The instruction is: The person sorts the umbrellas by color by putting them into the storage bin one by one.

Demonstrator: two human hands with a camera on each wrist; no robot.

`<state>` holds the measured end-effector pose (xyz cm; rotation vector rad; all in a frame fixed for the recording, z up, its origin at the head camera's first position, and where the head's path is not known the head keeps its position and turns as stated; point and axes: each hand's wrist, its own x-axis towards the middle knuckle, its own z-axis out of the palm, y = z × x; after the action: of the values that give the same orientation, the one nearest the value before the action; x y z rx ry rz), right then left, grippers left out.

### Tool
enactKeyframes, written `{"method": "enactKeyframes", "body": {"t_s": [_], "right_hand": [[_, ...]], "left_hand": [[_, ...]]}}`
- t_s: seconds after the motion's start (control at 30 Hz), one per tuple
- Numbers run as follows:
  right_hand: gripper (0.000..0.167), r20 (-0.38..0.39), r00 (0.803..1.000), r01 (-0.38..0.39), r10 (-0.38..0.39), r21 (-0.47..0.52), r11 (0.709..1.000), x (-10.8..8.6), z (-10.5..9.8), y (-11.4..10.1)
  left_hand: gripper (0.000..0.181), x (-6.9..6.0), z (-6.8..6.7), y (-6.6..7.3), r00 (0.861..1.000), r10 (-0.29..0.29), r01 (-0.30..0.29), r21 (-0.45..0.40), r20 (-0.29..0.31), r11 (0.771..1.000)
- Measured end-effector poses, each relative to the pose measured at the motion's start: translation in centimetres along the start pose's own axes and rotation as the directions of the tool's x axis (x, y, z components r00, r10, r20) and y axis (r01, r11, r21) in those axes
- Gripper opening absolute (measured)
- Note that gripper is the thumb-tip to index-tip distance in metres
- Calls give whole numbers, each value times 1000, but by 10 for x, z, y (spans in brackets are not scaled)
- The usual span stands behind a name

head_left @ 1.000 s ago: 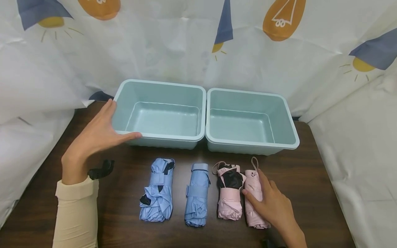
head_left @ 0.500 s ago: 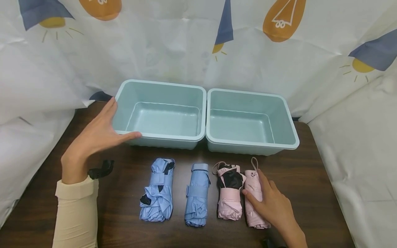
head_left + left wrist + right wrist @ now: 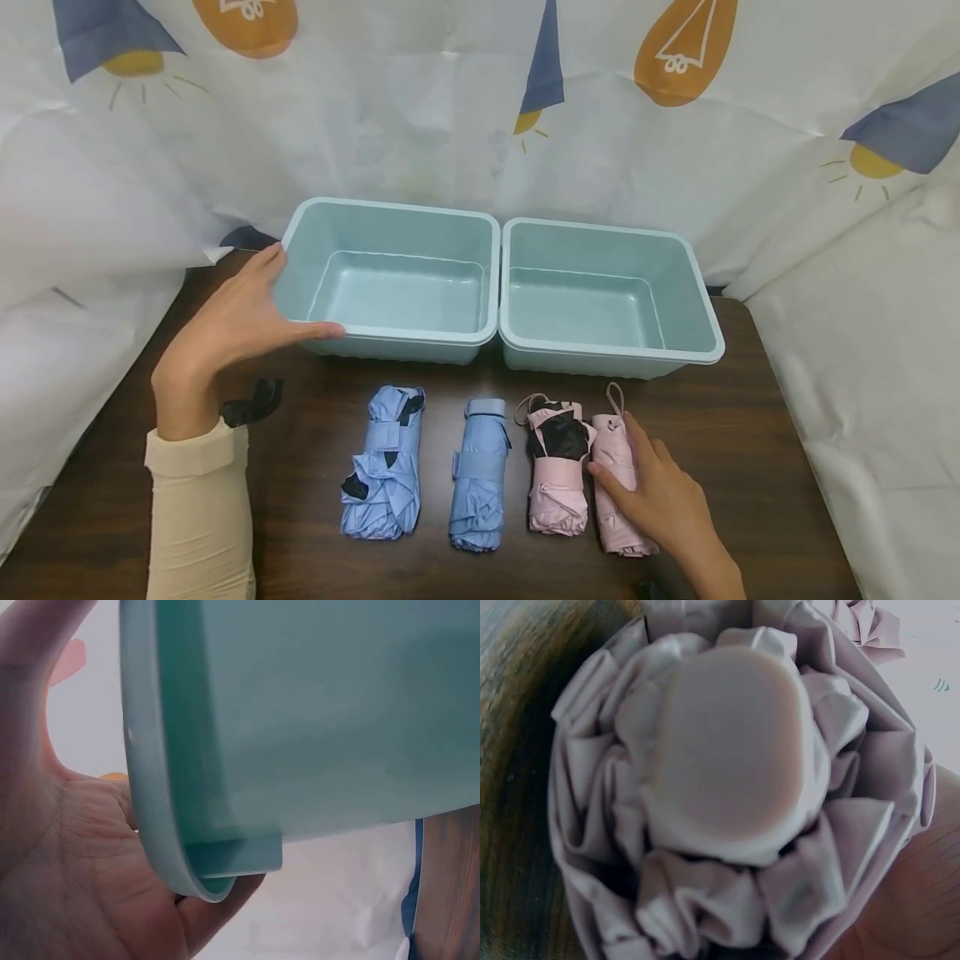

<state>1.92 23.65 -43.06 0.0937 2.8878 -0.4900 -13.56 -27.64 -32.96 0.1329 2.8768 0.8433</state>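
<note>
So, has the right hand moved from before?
No, the right hand looks in the same place against the tub on the right; the whole view just shifted slightly.

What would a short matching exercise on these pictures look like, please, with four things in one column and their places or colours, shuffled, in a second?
Things:
1. Left hand
2. Right hand
3. Blue umbrellas
4. Backdrop cloth

Places or colours:
A. on the rightmost pink umbrella
B. white, with orange and blue shapes
C. at the rim of the left bin
D. in the left half of the umbrella row

Right pairs: 1-C, 2-A, 3-D, 4-B.
</note>
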Motion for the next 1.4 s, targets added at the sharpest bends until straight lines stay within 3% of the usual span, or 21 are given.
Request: {"method": "enactKeyframes", "body": {"t_s": [0.2, 0.5, 0.87, 1.2, 1.4], "right_hand": [[97, 11, 1000, -10, 10, 0, 1000, 1, 0, -1], [113, 43, 998, -37, 36, 7, 999, -2, -2, -3], [111, 69, 996, -64, 59, 70, 995, -3, -8, 1], [86, -20, 997, -71, 70, -49, 996, -17, -14, -5], [103, -77, 996, -59, 55, -59, 996, -18, -10, -13]], "left_hand": [[132, 0, 0, -1, 1000, 13, -14, -19, -2, 1000], [134, 2, 2, -6, 998, -28, 29, -24, 53, 999], [130, -1, 3, -5, 1000, 31, -31, -88, -1, 996], [130, -1, 5, -3, 999, 35, -36, -103, -5, 994], [131, 0, 4, -4, 1000, 26, -26, -90, 4, 996]]}}
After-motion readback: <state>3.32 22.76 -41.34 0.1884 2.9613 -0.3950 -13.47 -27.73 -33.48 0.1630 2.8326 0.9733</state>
